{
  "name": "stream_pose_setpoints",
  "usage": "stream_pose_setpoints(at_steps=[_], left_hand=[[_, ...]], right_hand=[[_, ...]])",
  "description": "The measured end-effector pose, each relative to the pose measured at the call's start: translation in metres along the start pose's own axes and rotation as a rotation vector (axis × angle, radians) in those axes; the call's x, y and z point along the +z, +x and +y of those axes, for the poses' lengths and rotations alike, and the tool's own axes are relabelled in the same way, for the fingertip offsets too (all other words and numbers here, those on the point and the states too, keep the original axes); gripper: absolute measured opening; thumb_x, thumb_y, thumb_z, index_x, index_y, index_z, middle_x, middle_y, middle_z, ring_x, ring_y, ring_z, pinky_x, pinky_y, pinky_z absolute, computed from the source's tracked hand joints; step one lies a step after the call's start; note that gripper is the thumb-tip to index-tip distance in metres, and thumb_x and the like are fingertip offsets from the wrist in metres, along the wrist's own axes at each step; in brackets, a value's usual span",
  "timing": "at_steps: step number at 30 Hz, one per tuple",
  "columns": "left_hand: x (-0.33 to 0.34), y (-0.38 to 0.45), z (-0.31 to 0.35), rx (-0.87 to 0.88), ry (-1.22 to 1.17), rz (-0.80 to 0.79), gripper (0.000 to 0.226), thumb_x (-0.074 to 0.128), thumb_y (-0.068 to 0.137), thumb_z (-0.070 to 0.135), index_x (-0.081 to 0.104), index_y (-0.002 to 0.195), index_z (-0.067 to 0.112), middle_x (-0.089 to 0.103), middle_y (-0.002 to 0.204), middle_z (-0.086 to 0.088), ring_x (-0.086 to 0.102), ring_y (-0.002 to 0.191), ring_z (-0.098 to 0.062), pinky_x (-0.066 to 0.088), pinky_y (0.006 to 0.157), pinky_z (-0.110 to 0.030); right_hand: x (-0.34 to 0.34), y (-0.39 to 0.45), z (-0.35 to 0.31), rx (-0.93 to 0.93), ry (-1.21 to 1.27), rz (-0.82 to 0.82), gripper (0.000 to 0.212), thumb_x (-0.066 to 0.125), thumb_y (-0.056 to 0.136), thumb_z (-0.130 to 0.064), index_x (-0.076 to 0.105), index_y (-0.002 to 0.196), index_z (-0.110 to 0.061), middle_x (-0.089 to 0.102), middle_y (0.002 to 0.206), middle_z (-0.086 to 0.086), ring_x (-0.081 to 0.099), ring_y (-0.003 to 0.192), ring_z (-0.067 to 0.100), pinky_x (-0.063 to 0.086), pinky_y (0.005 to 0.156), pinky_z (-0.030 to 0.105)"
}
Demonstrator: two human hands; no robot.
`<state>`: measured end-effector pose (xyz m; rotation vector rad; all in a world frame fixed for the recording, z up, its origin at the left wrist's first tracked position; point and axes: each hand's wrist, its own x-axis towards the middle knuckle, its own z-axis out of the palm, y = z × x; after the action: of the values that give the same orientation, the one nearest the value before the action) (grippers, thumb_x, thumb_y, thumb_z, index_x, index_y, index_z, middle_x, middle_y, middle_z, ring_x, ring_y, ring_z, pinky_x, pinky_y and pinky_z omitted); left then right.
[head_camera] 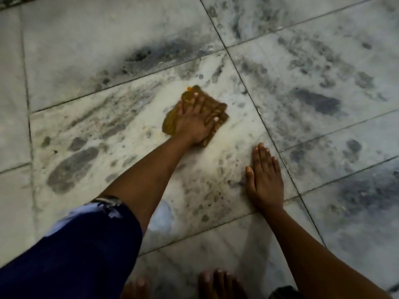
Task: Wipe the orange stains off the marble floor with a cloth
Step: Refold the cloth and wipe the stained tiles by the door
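Nearest, at the bottom edge: bare toes (pixel 218 281) on pale marble, with a dark blue sleeve (pixel 71 251) filling the near-left corner. Farther in, on the right: the right hand (pixel 264 180) laid flat on the marble floor (pixel 108 50), palm down, fingers straight and close together, holding nothing, fingertips just short of a diagonal grout line. Between the two arms: a faint yellowish smear across the tile, barely distinct from the grey veining. Farther still, near the centre: the left hand (pixel 195 120) at the end of an arm reaching up from the near left, pressed down onto a crumpled mustard-brown cloth (pixel 170 124), fingers spread and slightly bent over the fabric, pressing rather than pinching; slightly blurred. Cloth lying flat on the same tile, bunched under the palm, sticking out left and far of the fingers. At the cloth's far tip: a small bright orange stain (pixel 189 88), touching the fabric. Beyond: more grey-mottled tiles.
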<state>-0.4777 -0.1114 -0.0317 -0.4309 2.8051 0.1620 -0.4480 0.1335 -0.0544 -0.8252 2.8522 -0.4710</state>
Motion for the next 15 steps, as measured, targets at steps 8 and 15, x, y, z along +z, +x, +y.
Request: stream_pose_setpoints(at_steps=[8,15], left_hand=[[0.059,-0.137,0.015,0.101,-0.015,0.207,0.056,0.026,0.092,0.05,0.034,0.143,0.03,0.03,0.152,-0.011,0.016,0.142,-0.029,-0.001,0.112,-0.052],[0.053,-0.104,-0.002,0.32,-0.038,0.187,0.054,0.03,0.092,0.053,0.031,0.143,0.037,0.026,0.154,-0.005,0.016,0.142,-0.025,0.008,0.112,-0.052]], right_hand=[[0.003,0.014,-0.007,0.002,0.007,0.021,0.063,0.019,0.094,-0.039,0.022,0.146,-0.003,0.02,0.154,0.015,0.014,0.142,0.02,0.0,0.115,0.027],[0.009,0.034,-0.016,-0.024,-0.037,-0.001,0.067,0.019,0.092,-0.042,0.018,0.148,-0.005,0.015,0.155,0.013,0.011,0.144,0.022,0.003,0.116,0.033]])
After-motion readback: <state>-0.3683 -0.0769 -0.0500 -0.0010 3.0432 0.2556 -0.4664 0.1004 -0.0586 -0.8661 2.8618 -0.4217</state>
